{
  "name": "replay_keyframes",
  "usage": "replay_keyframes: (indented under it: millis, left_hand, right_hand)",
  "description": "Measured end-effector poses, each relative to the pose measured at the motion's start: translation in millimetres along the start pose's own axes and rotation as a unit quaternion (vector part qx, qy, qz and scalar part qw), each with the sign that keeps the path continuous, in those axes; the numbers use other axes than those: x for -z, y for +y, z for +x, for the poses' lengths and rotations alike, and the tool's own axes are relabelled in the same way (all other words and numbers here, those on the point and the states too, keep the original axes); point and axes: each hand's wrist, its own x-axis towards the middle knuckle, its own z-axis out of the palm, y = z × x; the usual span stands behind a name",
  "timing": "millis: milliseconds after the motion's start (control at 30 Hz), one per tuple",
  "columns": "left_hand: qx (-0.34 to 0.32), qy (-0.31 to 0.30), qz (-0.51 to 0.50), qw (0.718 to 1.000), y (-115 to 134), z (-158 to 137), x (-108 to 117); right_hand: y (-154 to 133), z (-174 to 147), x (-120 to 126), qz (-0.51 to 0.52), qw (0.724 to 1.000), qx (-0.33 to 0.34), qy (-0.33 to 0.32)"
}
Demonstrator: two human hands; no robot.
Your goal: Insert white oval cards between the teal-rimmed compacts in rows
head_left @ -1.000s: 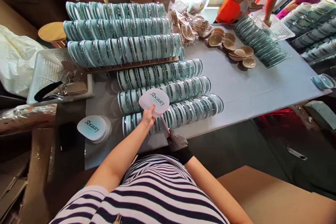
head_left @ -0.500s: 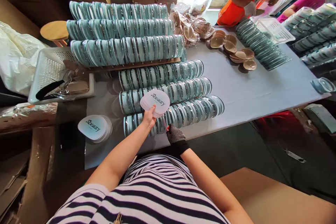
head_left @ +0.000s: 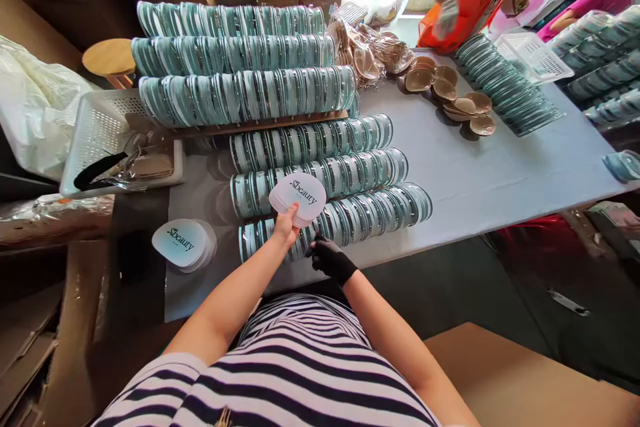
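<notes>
My left hand grips a small stack of white rounded cards printed "beauty", thumb on top. It holds them above the nearest rows of clear packages with pale inserts. My right hand, in a black fingerless glove, is beside the nearest row of clear packages, just right of and below the cards. Its fingers are bent but apart, and I see nothing between them. Another stack of the same cards lies on the table to the left.
More rows of clear packages stand behind on the grey-covered table. A white basket is at left. Brown cups and bagged cups lie farther back. A person in an orange vest stands across the table.
My right hand has turned and shifted slightly left; the thin pale edge seen at its fingertips before no longer shows there. My left hand still holds the cards in nearly the same place.
</notes>
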Motion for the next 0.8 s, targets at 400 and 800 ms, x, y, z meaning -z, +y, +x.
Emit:
replay_keyframes:
  millis: [400,800]
  left_hand:
    - [-0.041,-0.028,0.038,0.998,-9.2,-12.4,-3.0]
    - [-0.063,-0.012,0.039,0.997,14.2,-20.4,16.3]
  right_hand:
    - [-75.6,2.4,66.9,-0.293,0.892,0.169,0.301]
    - [-37.9,-35.6,22.7,-0.295,0.904,0.133,0.279]
